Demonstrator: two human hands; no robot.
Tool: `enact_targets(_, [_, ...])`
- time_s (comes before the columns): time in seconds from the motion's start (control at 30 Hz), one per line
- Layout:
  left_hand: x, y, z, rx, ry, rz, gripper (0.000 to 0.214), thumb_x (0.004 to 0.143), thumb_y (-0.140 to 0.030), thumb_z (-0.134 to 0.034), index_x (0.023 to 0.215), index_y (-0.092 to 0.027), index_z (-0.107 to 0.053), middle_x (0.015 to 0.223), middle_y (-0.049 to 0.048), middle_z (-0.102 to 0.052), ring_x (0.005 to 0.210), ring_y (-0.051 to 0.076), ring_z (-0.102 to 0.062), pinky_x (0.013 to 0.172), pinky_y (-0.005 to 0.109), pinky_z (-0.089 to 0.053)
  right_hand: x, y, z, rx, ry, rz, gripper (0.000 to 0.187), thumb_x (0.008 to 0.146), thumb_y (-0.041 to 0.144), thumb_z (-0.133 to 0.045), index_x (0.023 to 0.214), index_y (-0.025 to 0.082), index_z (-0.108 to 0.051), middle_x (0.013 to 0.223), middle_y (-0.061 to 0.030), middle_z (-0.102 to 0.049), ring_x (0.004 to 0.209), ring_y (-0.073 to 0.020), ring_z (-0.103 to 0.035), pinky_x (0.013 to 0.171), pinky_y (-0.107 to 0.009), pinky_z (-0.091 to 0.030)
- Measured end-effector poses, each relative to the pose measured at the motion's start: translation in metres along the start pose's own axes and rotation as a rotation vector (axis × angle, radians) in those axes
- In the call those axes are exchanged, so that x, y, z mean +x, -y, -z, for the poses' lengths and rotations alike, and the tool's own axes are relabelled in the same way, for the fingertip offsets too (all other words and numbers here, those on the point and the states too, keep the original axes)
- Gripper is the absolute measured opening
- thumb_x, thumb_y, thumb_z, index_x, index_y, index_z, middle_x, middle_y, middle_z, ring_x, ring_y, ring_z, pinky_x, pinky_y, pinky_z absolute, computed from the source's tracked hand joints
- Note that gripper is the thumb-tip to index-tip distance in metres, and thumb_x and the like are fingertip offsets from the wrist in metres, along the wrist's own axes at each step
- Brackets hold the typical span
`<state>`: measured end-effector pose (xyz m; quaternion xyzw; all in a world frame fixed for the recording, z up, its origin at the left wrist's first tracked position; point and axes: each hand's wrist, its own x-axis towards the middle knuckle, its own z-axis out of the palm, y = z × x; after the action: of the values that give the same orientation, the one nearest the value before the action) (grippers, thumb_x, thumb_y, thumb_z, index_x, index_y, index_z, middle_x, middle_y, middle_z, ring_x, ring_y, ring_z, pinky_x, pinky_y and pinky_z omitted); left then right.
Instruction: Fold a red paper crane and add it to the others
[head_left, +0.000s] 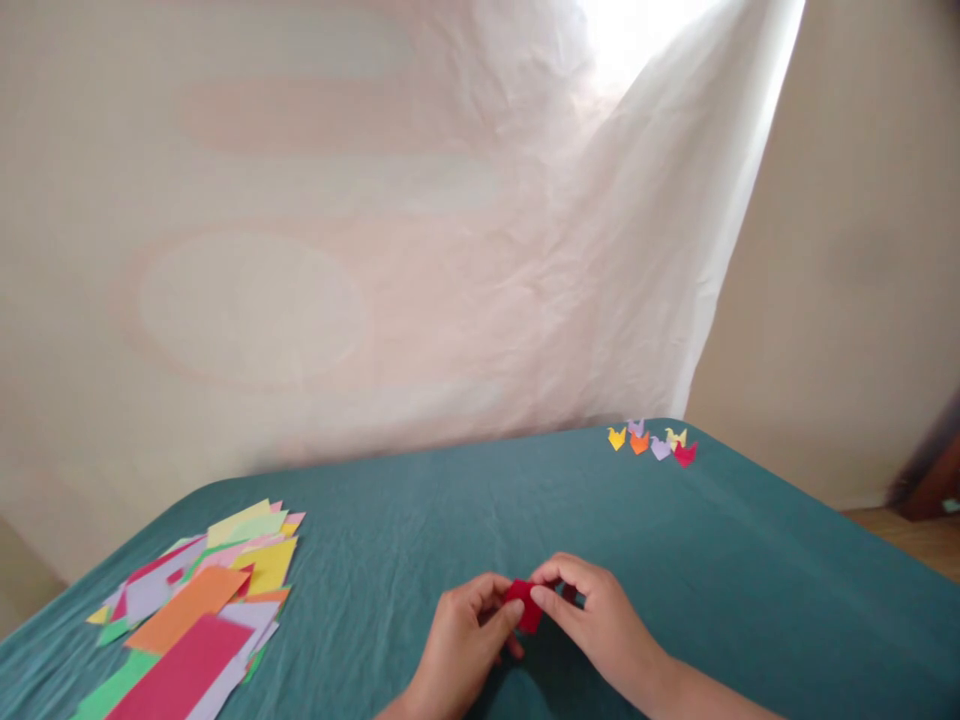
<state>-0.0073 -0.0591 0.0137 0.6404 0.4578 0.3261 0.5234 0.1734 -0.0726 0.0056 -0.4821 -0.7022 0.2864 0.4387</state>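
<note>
With left grip (457,640) and right grip (596,605) I pinch a red paper (529,612), seemingly part-folded; beyond, rightward, six origami birds (660,449) look finished; leftward, flat paper sheets (186,612) lie unfolded.

Teal tabletop (450,530); held red paper (529,618); red, orange, yellow, green, lilac sheets (187,608) by the left edge; yellow, orange, lilac, red birds (661,449), far right corner.

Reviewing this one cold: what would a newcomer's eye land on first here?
Probably the small red paper, held by the left hand and right hand at bottom centre. Next come the pile of coloured sheets at the left of the table and the small folded paper birds grouped near its far right corner.
</note>
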Motion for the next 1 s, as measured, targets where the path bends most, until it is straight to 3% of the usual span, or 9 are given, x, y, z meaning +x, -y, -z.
enact_targets(0.17, [0.0, 0.003, -0.001, 0.018, 0.015, -0.003, 0.023, 0.083, -0.033, -0.055, 0.082, -0.013, -0.068, 0.07, 0.0039, -0.069, 0.056, 0.014, -0.062, 0.05, 0.02, -0.039, 0.0, -0.001, 0.0, 0.004, -0.012, 0.02, 0.013, 0.087, 0.029, -0.057, 0.085, 0.022, -0.068, 0.079, -0.0003, -0.067, 0.073, -0.015, -0.06, 0.068, -0.024, -0.045])
enact_targets(0.33, [-0.004, -0.002, 0.0, 0.095, -0.051, -0.076, 0.027, 0.086, -0.036, -0.053, 0.086, -0.015, -0.07, 0.069, 0.0037, -0.069, 0.062, 0.016, -0.063, 0.055, 0.022, -0.042, -0.001, 0.003, 0.002, 0.065, -0.002, -0.004, 0.01, 0.085, 0.026, -0.061, 0.092, 0.021, -0.067, 0.084, -0.0004, -0.067, 0.076, -0.0152, -0.061, 0.067, -0.023, -0.044])
enact_targets(0.5, [-0.007, -0.007, 0.002, 0.196, -0.091, -0.16, 0.026, 0.088, -0.034, -0.052, 0.082, -0.017, -0.072, 0.071, 0.0037, -0.069, 0.065, 0.016, -0.062, 0.061, 0.022, -0.043, -0.001, 0.005, 0.003, 0.054, 0.025, -0.011, 0.01, 0.086, 0.026, -0.06, 0.083, 0.02, -0.067, 0.077, 0.0004, -0.066, 0.07, -0.0143, -0.059, 0.064, -0.023, -0.043])
enact_targets(1.0, [-0.009, -0.006, 0.0, 0.271, -0.117, -0.198, 0.027, 0.089, -0.031, -0.051, 0.076, -0.017, -0.07, 0.067, 0.0018, -0.068, 0.064, 0.015, -0.061, 0.061, 0.02, -0.042, 0.0, 0.011, 0.006, 0.085, 0.012, -0.009, 0.012, 0.086, 0.025, -0.061, 0.08, 0.019, -0.069, 0.075, -0.0001, -0.066, 0.07, -0.0145, -0.058, 0.065, -0.023, -0.042])
